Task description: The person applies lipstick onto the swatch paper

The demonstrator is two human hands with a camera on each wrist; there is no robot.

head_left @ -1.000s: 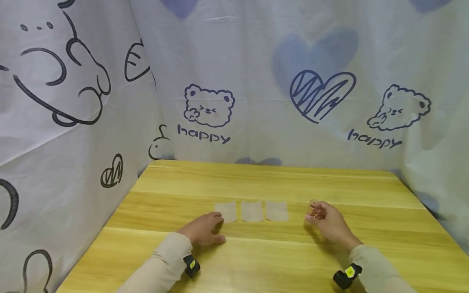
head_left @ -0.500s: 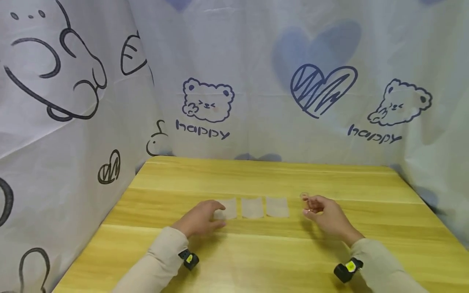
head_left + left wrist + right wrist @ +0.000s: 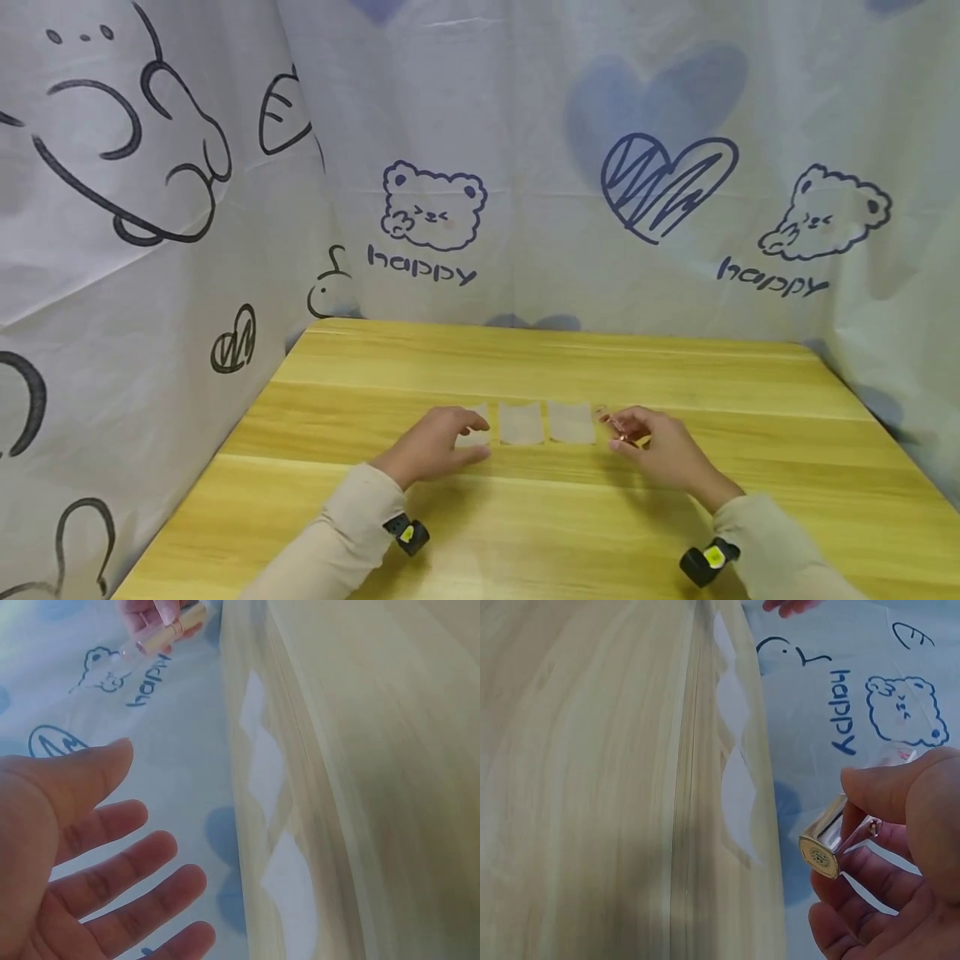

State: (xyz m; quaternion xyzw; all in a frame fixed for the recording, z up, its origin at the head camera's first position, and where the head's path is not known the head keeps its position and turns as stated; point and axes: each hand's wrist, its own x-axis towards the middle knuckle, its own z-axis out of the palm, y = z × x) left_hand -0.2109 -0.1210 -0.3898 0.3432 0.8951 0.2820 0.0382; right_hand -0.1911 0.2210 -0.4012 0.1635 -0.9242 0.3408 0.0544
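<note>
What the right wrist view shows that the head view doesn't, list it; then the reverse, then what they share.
Only the right wrist view shows the patterned end face of the small gold-and-clear object. Only the head view shows the left sleeve, the right sleeve and the scribbled heart. Both show that object in the right hand, three pale sheets on the table, and some of the left hand.

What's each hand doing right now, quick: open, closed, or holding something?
Left hand: open, holding nothing.
Right hand: holding a small gold-and-clear tube between thumb and fingers.
</note>
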